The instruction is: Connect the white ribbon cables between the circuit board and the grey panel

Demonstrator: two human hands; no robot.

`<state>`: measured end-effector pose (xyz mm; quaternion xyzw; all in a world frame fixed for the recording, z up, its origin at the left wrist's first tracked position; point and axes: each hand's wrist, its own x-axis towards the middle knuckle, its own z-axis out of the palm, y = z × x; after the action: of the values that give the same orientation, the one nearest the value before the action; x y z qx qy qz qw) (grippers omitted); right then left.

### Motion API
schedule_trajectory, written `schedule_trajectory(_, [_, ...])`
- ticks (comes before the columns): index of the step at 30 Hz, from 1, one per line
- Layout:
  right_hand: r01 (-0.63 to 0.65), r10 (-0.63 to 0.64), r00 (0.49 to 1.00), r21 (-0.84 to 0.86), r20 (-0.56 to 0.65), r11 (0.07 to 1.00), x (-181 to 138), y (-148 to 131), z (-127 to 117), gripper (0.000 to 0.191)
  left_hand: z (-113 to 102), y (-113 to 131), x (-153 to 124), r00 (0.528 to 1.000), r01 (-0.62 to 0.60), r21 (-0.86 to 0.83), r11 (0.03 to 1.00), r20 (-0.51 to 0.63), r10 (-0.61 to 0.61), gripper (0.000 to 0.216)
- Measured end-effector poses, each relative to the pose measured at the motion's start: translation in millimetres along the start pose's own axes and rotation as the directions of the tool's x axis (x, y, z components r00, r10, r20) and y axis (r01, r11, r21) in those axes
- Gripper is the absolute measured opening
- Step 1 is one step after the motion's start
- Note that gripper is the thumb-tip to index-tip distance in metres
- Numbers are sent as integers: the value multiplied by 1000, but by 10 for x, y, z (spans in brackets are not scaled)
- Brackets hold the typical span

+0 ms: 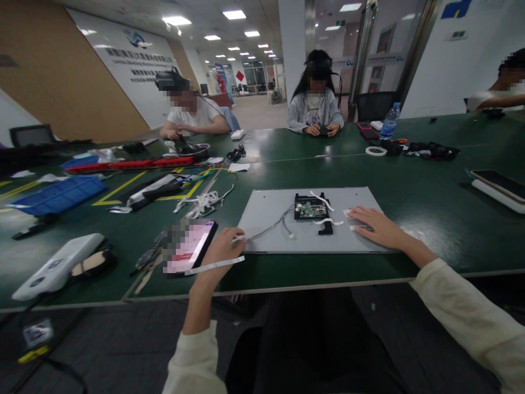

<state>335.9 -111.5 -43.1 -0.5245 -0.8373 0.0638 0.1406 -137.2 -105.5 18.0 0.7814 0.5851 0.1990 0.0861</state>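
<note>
A grey metal panel [279, 230] lies flat on the green table [430, 208] in front of me. A small black circuit module [310, 208] with white ribbon strips and thin grey wires sits near its middle. My left hand [220, 253] is closed at the panel's left edge, pinching a white strip [213, 266] and the end of a grey wire. My right hand [375, 225] lies flat with fingers spread on the panel's right side, over a small label. A phone [187, 247] with a lit screen lies just left of my left hand.
Left of me lie a white device [57, 265], blue trays [61, 194], a red strip [131, 163], cables and tape scraps. A tablet [498, 185], tape roll [375, 151] and water bottle [389, 121] are at the right. Three other people sit across the table.
</note>
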Motion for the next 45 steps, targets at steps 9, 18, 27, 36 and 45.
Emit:
schedule_trajectory(9, [-3, 3, 1000, 1, -6, 1000, 4, -6, 6, 56, 118, 921, 755, 943, -332, -107, 937, -12, 333, 30])
schedule_trajectory(18, [-8, 8, 1000, -1, 13, 1000, 28, -32, -24, 57, 929, 1332, 1478, 864, -496, -63, 866, 64, 499, 25])
schedule_trajectory(27, [1, -3, 999, 31, 45, 1000, 93, -60, -109, 56, 1199, 1245, 1508, 903, -418, -14, 908, 105, 417, 28])
schedule_trajectory(36, [38, -41, 997, 50, 65, 998, 130, 42, -89, 56, 1282, 1217, 1543, 920, -381, 9, 925, 104, 378, 25])
schedule_trajectory(45, [14, -26, 997, 156, 77, 988, 216, 146, -192, 53, 1122, 1261, 1602, 910, -384, 51, 922, 191, 368, 27])
